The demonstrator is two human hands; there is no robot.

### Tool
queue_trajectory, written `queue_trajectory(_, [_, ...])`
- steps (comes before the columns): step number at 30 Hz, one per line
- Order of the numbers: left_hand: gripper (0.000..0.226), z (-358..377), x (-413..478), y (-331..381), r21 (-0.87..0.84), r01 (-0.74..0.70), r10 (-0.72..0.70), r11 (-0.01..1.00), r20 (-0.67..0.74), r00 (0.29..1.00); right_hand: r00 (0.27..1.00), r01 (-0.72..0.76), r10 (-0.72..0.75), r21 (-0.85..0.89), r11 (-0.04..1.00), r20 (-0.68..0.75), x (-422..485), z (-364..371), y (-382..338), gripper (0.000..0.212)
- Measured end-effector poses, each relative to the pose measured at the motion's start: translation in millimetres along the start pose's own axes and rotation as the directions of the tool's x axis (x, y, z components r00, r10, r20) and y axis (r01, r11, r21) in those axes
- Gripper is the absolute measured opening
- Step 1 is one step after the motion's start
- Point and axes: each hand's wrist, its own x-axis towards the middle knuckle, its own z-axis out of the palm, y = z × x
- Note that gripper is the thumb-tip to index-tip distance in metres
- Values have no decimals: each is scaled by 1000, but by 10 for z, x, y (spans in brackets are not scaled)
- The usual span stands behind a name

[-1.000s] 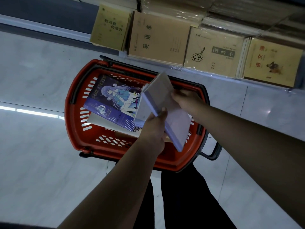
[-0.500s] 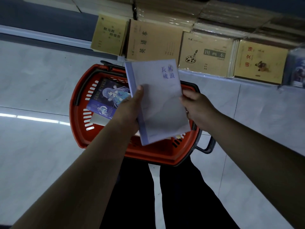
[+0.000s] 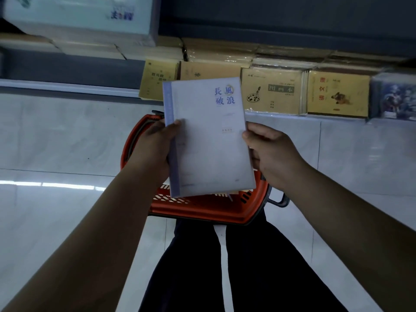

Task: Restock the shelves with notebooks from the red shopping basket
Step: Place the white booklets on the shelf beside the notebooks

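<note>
A pale lavender notebook (image 3: 208, 140) with blue characters on its cover is held upright, cover toward me, above the red shopping basket (image 3: 202, 209). My left hand (image 3: 155, 147) grips its spine edge, thumb on the cover. My right hand (image 3: 270, 154) holds the opposite edge, fingers curled behind it. The basket stands on the floor in front of my legs, mostly hidden by the notebook; its contents cannot be seen.
The bottom shelf (image 3: 292, 114) holds rows of yellow-brown exercise books (image 3: 273, 92) and, at the far right, illustrated blue notebooks (image 3: 394, 97). A white boxed stack (image 3: 83, 19) sits on a higher shelf at the upper left. Pale tiled floor (image 3: 56, 154) lies on both sides of the basket.
The notebook has come up out of the basket and been turned cover-up, then raised higher toward the shelf. My view has tilted upward, bringing more shelving into sight.
</note>
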Motion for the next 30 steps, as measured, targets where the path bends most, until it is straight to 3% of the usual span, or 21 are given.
queue_trajectory(10, [22,43,-617,511,51,-119,117,992,50,992,991,75,-58,140,987,-120,-468,185,-501,18])
queue_trajectory(17, [51,124,-1040,899,44,-252,241,967,171,955,980,164,-149,105,981,-134,-867,269,-882,22])
queue_trajectory(30, [61,433,-1818,1457,-19,-351,341,936,299,891,936,326,-307,99,940,-170,-1619,69,-1571,23])
